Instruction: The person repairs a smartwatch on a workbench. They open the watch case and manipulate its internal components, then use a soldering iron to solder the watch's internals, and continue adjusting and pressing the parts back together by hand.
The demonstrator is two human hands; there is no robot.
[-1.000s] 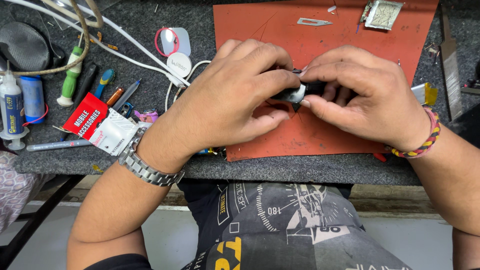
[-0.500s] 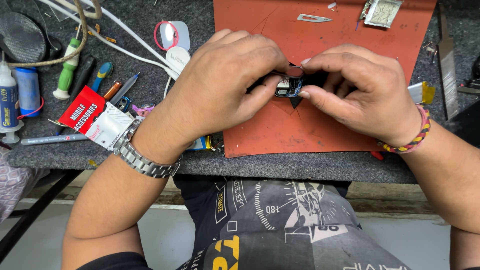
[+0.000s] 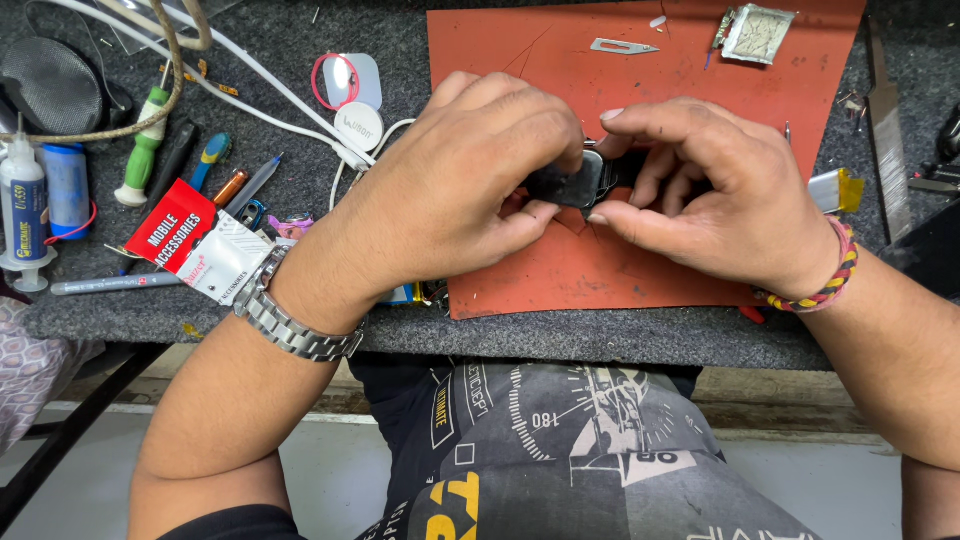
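Observation:
My left hand (image 3: 470, 190) and my right hand (image 3: 710, 200) meet over an orange work mat (image 3: 620, 270) and both grip a small black device (image 3: 570, 182) between fingers and thumbs. Most of the device is hidden by my fingers; only a dark rounded side shows. A metal watch sits on my left wrist and a braided band on my right wrist.
A scalpel blade (image 3: 622, 46) and a small metal-framed part (image 3: 757, 32) lie at the mat's far side. Left of the mat are white cables (image 3: 270, 85), a green-handled screwdriver (image 3: 145, 145), pens, a glue bottle (image 3: 22, 205), a red and white packet (image 3: 200, 250). A metal ruler (image 3: 885, 140) lies right.
The device has turned in my fingers: a metallic inner face showed earlier, now a dark side shows. Both hands stay together over the mat.

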